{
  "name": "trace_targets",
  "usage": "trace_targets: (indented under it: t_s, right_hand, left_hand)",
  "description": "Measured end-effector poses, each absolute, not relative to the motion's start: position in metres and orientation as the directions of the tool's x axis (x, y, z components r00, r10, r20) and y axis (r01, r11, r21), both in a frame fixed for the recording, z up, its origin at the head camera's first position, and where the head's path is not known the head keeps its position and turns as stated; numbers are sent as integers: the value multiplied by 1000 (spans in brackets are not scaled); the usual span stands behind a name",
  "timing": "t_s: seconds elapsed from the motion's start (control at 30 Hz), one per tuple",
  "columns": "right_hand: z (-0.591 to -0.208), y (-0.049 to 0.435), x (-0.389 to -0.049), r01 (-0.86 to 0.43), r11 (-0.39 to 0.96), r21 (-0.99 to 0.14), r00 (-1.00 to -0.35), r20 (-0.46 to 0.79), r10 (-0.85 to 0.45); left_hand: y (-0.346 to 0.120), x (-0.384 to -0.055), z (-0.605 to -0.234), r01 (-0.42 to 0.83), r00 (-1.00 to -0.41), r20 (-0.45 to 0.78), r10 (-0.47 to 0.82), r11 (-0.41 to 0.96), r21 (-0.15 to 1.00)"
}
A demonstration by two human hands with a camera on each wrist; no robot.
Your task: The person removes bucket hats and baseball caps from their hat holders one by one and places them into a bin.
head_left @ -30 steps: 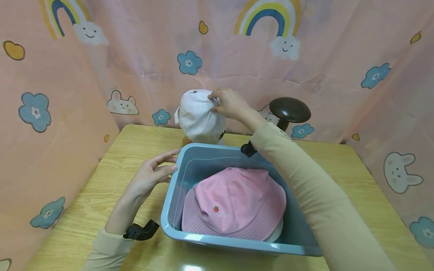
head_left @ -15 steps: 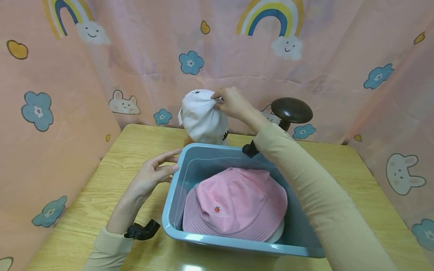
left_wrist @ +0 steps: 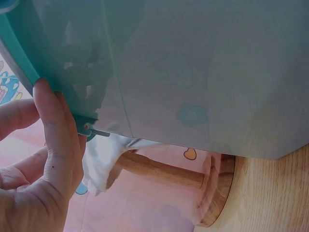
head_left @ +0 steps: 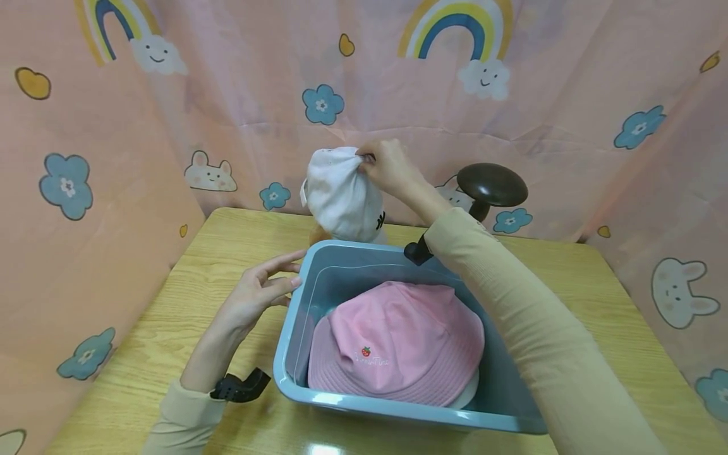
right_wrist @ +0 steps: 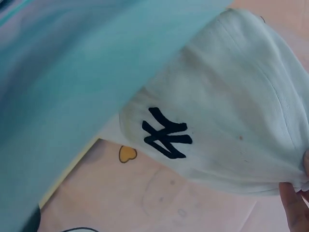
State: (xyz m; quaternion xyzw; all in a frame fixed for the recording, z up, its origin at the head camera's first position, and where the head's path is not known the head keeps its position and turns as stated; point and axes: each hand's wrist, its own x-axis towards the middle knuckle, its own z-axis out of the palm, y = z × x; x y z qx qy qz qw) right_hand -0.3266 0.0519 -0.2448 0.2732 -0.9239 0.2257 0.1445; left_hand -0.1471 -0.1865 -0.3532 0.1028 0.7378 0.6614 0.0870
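My right hand point(head_left: 392, 167) pinches a fold at the crown of a white baseball cap point(head_left: 344, 196). In the right wrist view, the cap point(right_wrist: 217, 111) shows a dark letter emblem, and fingertips point(right_wrist: 292, 208) grip its cloth at the right edge. The cap sits over a wooden hat stand, whose post point(left_wrist: 164, 169) shows in the left wrist view. My left hand point(head_left: 250, 294) rests against the left rim of a blue-grey plastic tub point(head_left: 287, 328), fingers fairly straight. Inside the tub lies a pink bucket hat point(head_left: 398, 341) with a strawberry, partly covering something pale point(head_left: 467, 392).
A dark, round-topped stand point(head_left: 491, 184) rises behind the tub at the right. Everything is on a light wooden table point(head_left: 227, 240). A pink patterned curtain point(head_left: 256, 95) hangs close behind and at both sides.
My right hand has drawn the pinched cloth slightly up, and the cap's crown is stretched into a peak. The left hand has stayed at the tub's rim.
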Motion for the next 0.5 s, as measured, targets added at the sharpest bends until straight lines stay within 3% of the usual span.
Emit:
trace_targets:
  t_s: [0.5]
  right_hand:
    - [-235,43,-322,-535,749,-391,-826,427,-367]
  left_hand:
    - [-186,-147,-353,42,-963,9,268,117,992]
